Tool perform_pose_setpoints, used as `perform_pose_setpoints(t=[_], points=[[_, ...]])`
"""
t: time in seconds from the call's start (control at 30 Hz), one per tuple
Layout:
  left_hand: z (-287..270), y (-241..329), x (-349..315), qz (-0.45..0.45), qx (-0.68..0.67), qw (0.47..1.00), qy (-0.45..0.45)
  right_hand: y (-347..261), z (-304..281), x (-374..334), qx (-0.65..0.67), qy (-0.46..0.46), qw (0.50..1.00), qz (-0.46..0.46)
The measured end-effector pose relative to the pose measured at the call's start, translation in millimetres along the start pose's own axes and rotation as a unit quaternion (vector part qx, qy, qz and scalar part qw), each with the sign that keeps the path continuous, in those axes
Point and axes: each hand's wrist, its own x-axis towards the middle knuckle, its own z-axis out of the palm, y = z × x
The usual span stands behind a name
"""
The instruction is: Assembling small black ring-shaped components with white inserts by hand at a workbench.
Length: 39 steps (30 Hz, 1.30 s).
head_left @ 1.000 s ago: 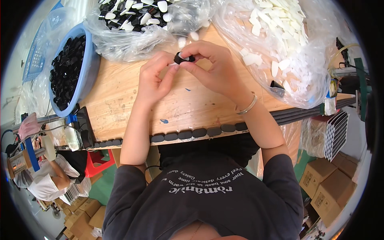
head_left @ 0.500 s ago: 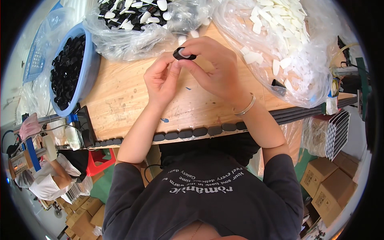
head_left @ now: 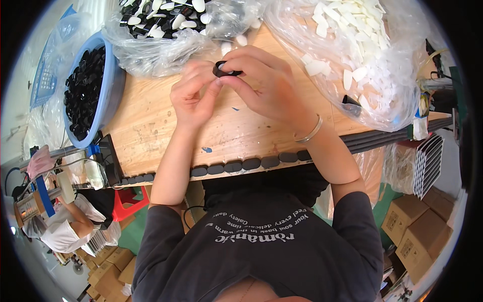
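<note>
A small black oval piece (head_left: 216, 70), hollow like a ring or short cap, is pinched between my two hands above the wooden table. My left hand (head_left: 193, 95) grips its near left edge with thumb and forefinger, the other fingers curled. From the right, my right hand (head_left: 266, 83) has its thumb along the lower edge and its forefinger at the opening. Something pale shows inside the opening, partly hidden by the fingers. Just beyond my hands, a few white oval pieces (head_left: 241, 40) lie by a plastic bag (head_left: 156, 53) of mixed black and white pieces.
At the left stands a blue basin (head_left: 118, 83) full of black pieces (head_left: 85, 90). An open plastic bag (head_left: 402, 108) at the right holds many flat white pieces (head_left: 352, 30) and one black piece (head_left: 351, 101). Dark padding (head_left: 251, 164) lines the table's (head_left: 151, 116) near edge.
My left hand has shifted slightly left, and its fingers sit differently. The black piece has moved a little left and turned, showing more of its opening. My right hand still holds it.
</note>
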Motion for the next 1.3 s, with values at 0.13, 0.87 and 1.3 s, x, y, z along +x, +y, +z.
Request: perform_pose_setpoints(t=[0.13,0.87,1.3], points=[[8,8,-8,-0.155,-0.157,0.974,0.054,-1,3,-2,0.016,0.015,1.0,0.016],[3,11,7,-0.027,0.046,0.998,-0.02,2,1,-3,-0.009,0.007,1.0,0.024],[13,8,3,0.096,0.162,0.98,0.062,-3,-3,-2,-0.055,0.009,0.998,0.004]])
